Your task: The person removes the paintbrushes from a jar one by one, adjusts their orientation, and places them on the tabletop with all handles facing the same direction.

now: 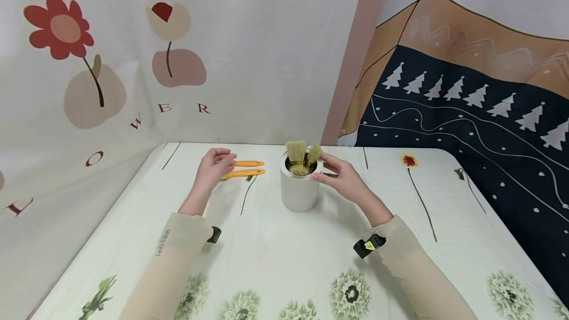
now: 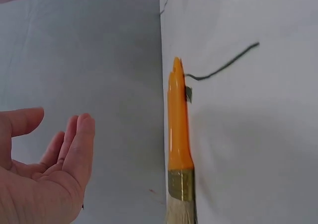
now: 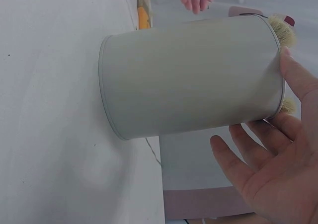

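Orange-handled brushes point(image 1: 242, 173), two of them, lie just below the left hand point(image 1: 215, 168), the nearer one, their long axes crosswise, handle ends toward the right hand point(image 1: 346, 178). Left fingers are loosely bent, holding nothing and apart from the handles. Right thumb and fingers grip the top of an upright white container point(image 1: 300, 194) between the hands, bristle heads point(image 1: 296, 150) showing above it. Lettering on the left sleeve point(image 1: 178, 241) seems to read "LetsSlim"; beyond the hands, the wall cloth point(image 1: 266, 63) shows L, O, W, E, R.
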A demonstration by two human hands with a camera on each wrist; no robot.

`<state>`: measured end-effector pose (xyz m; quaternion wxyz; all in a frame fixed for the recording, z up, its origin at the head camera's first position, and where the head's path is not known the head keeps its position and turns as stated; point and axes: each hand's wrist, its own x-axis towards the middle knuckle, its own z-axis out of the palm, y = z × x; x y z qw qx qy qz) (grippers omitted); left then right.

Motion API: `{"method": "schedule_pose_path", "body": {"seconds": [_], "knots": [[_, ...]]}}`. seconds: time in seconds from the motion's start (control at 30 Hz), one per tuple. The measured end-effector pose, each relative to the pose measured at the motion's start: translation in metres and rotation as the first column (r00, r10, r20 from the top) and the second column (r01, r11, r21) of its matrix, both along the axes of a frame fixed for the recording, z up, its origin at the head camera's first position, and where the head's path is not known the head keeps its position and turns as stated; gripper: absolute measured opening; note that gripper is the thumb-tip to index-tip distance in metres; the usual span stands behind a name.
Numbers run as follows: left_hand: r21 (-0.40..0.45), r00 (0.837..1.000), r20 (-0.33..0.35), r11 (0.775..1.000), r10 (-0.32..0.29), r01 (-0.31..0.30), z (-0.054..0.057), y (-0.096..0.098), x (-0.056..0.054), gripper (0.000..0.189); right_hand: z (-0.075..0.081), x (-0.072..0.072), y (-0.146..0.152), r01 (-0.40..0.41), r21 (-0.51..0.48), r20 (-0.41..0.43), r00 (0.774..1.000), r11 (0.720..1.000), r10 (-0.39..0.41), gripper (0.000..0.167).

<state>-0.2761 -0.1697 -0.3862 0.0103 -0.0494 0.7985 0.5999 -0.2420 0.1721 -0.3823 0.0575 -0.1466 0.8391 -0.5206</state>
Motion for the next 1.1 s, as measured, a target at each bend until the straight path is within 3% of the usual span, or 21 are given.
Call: {"method": "schedule_pose_path", "body": {"seconds": [0.47, 0.83, 1.1], "knots": [[0.030, 0.982, -0.112, 0.987, -0.154, 0.158, 0.015, 0.025, 0.015, 0.041, 0.000, 0.000, 0.000, 0.004, 0.008, 0.004, 1.000, 1.000, -0.004, 0.076], [-0.066, 0.962, -0.158, 0.975, -0.222, 0.214, 0.025, 0.045, 0.024, 0.042, 0.000, 0.000, 0.000, 0.001, 0.001, 0.000, 1.000, 1.000, -0.001, 0.075], [-0.056, 0.942, -0.181, 0.960, -0.281, 0.276, 0.034, 0.061, 0.030, 0.041, 0.000, 0.001, 0.000, -0.001, 0.000, 0.006, 1.000, 1.000, 0.001, 0.076]]}}
